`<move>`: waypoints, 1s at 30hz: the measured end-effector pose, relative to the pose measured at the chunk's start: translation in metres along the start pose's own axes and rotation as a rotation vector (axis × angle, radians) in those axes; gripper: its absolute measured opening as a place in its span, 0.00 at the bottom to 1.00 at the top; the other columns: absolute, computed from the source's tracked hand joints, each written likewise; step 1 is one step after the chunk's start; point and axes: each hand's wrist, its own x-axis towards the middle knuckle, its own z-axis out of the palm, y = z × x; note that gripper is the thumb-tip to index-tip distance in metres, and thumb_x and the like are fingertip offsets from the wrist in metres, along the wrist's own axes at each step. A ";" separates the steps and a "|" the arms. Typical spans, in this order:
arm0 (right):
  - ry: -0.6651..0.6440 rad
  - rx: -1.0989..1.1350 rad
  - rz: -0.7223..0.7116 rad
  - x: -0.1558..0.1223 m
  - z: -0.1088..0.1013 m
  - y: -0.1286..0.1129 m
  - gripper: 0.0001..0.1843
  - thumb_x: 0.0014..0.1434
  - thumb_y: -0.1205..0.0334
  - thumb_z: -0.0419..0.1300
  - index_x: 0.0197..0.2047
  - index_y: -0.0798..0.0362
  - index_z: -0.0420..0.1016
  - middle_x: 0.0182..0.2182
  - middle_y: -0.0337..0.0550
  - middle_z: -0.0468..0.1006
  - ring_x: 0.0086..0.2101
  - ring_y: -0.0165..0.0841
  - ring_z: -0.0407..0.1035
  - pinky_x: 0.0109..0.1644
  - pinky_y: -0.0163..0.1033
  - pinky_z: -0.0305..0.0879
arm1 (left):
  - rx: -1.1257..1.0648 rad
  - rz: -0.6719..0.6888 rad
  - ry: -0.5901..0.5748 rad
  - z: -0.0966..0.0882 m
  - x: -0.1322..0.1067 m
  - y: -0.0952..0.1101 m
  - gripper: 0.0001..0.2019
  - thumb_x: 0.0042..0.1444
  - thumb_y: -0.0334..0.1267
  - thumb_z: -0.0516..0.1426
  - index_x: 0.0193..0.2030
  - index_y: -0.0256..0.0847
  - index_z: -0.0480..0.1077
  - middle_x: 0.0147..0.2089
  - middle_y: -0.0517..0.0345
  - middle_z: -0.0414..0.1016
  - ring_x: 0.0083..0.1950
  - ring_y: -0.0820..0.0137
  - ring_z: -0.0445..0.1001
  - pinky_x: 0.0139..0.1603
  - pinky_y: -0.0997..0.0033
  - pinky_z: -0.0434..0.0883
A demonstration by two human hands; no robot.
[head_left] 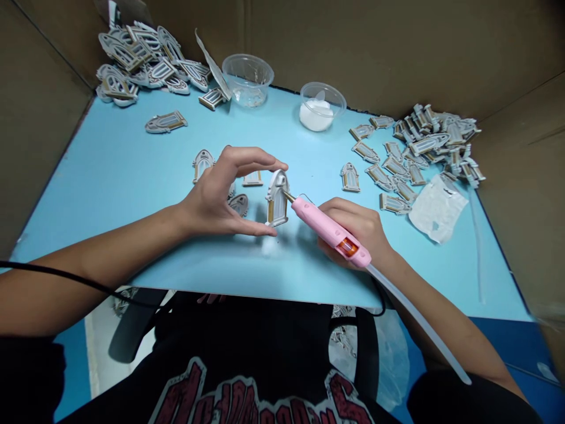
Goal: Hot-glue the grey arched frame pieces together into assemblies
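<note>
Between thumb and fingers, my left hand (229,191) holds a small arched window-shaped piece (278,200) upright by its top and bottom ends. It is white and grey with gold-brown sides. My right hand (357,227) grips a pink hot glue gun (329,227), whose metal nozzle points at the upper part of the piece and appears to touch it. A long translucent glue stick (419,321) sticks out of the gun's rear. Behind my left hand, a few similar pieces (203,164) lie on the table, partly hidden by the fingers.
Piles of arched pieces stand at the back left (145,59) and right (435,138) of the blue table (119,194). Two clear cups sit at the back, one (248,79) and another with white material (316,115). A crumpled white sheet (438,209) lies right. Cardboard walls (375,47) surround the table.
</note>
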 end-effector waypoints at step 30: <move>0.177 -0.214 0.323 -0.002 -0.010 0.033 0.10 0.54 0.70 0.61 0.35 0.44 0.76 0.36 0.43 0.81 0.34 0.42 0.77 0.36 0.46 0.73 | 0.151 -0.296 -0.476 -0.003 0.004 -0.008 0.48 0.48 0.62 0.71 0.71 0.47 0.58 0.65 0.47 0.74 0.70 0.49 0.68 0.73 0.47 0.57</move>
